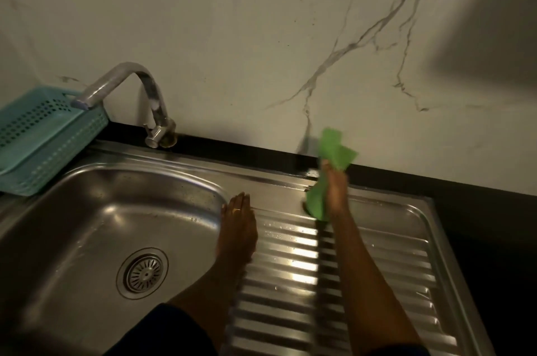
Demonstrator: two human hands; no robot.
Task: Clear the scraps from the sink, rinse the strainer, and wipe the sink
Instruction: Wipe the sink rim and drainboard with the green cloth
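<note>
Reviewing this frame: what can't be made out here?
All in the head view:
- Right hand: grip motion-blurred and partly covered by the green cloth; unclear whether the cloth touches the drainboard.
- Teal basket: cut off by the left edge, so part of its inside is unseen.
- Strainer: too small and dim to tell if scraps remain.

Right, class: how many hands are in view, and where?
2. The left hand rests on the sink rim beside the basin; the right hand grips a green cloth at the drainboard's far edge.
</note>
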